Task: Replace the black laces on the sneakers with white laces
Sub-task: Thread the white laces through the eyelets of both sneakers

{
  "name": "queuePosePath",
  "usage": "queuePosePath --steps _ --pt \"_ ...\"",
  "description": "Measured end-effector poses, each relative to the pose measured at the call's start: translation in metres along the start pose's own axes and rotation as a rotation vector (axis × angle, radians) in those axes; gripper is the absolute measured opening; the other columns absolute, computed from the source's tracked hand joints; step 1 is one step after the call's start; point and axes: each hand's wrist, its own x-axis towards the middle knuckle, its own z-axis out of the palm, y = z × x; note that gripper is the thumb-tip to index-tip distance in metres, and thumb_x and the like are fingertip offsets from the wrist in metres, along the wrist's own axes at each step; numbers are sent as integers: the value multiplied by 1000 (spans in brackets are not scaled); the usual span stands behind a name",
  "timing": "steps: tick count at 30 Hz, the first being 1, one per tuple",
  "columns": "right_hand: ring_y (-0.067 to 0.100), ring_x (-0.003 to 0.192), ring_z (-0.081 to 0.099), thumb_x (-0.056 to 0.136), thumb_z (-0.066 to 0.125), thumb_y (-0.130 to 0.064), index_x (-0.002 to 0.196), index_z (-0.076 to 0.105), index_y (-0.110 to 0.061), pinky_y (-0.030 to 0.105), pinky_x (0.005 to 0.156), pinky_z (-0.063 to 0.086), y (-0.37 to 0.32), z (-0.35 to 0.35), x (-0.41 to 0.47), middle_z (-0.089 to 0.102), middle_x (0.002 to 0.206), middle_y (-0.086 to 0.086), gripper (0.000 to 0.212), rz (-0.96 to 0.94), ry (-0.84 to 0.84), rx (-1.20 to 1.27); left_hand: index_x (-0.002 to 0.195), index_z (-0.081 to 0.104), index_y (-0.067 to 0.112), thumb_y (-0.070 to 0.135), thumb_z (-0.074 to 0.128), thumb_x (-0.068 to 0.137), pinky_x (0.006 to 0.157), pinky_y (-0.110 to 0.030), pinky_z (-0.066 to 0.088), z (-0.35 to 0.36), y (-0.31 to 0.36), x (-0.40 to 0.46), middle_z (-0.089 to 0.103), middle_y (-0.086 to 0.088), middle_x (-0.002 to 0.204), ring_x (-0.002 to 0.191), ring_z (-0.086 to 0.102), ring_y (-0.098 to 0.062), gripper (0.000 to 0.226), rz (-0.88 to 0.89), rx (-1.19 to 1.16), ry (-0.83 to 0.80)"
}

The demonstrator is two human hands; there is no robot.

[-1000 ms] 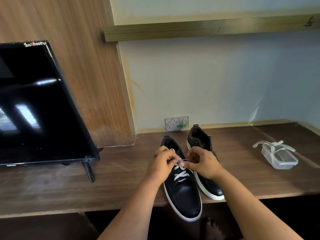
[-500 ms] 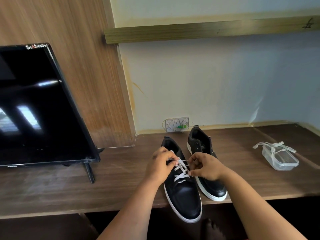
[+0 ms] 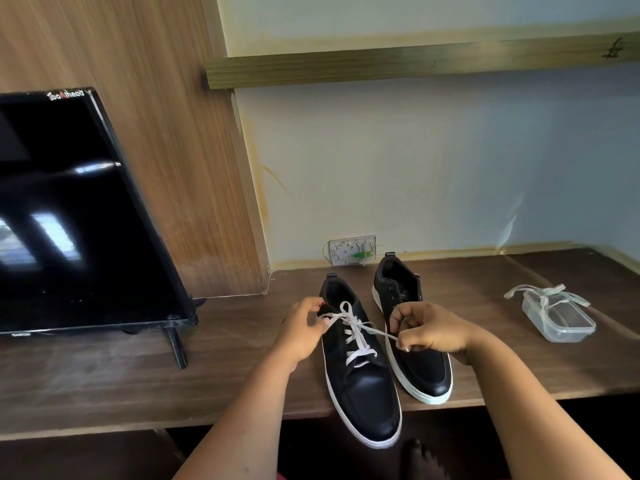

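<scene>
Wooden bench [image 3: 104, 382] carries two black sneakers; both hands' fingers pinch the white lace [image 3: 353, 327] ends on the left sneaker [image 3: 360, 382]: left hand [image 3: 304, 332], right hand [image 3: 429, 329].

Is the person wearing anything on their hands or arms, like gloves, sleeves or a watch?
No. The left hand and right hand are bare, with no gloves, rings or watch showing. Both forearms are bare too, with no sleeve in view as far as the frame's bottom edge.
</scene>
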Motion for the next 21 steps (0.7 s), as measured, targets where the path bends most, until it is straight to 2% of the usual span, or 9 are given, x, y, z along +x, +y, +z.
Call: queuePosePath --steps 2,4,7,11,13,15,17,19,21 --pt "12 55 47 64 63 1 84 64 -8 18 53 39 0 -1 -2 57 64 10 22 3 -62 13 116 60 22 12 63 91 88 -24 43 2 -2 0 58 4 113 103 55 -12 27 -7 17 -14" --pt "13 55 45 62 62 0 82 66 -9 18 52 35 1 -4 -3 56 64 10 21 8 -89 9 98 63 21 11 65 89 80 -26 50 2 0 -1 65 1 97 91 60 -16 13 8 0 24" --pt "13 55 41 60 61 -3 76 69 -12 20 52 31 2 -8 -5 53 62 8 20 -3 -63 -12 93 63 24 25 64 91 82 -34 53 -3 8 -4 65 3 95 87 61 -16 2 -45 -6 7" --pt "14 57 38 53 57 -6 65 67 -11 25 55 27 2 -10 -6 49 57 6 16 -6 -45 -30 113 50 22 42 70 85 74 -30 57 -9 20 -14 57 -6 110 91 62 -19 40 -263 -270 -230" --pt "14 55 35 50 54 -6 60 63 -8 25 54 25 1 -11 -8 44 54 4 13 4 -51 -28 112 49 27 38 81 74 69 -27 56 -11 21 -17 50 -4 115 98 60 -20 50 -228 -206 -284" --pt "14 52 32 48 51 -6 55 57 -7 22 50 23 0 -11 -9 41 50 2 9 10 -71 -20 101 55 27 30 84 70 71 -25 52 -12 20 -18 47 0 115 99 56 -15 43 -124 -8 -243" --pt "13 49 32 47 49 -6 51 52 -7 20 48 24 -1 -11 -12 39 48 3 5 1 -109 5 89 63 23 24 81 74 75 -24 44 -11 18 -17 49 -1 110 95 55 -15 24 -13 168 -158" --pt "14 47 34 45 50 -9 49 50 -6 21 47 24 0 -11 -13 39 47 5 4 -29 -187 70 79 65 20 20 75 80 72 -23 40 -11 20 -16 54 -2 101 89 55 -15 10 4 119 -68" --pt "17 46 32 43 51 -12 48 48 -5 24 48 22 2 -12 -13 40 47 4 9 -60 -284 164 69 63 19 14 69 84 75 -27 41 -15 24 -14 59 -1 86 81 54 -15 17 -88 -161 -2"
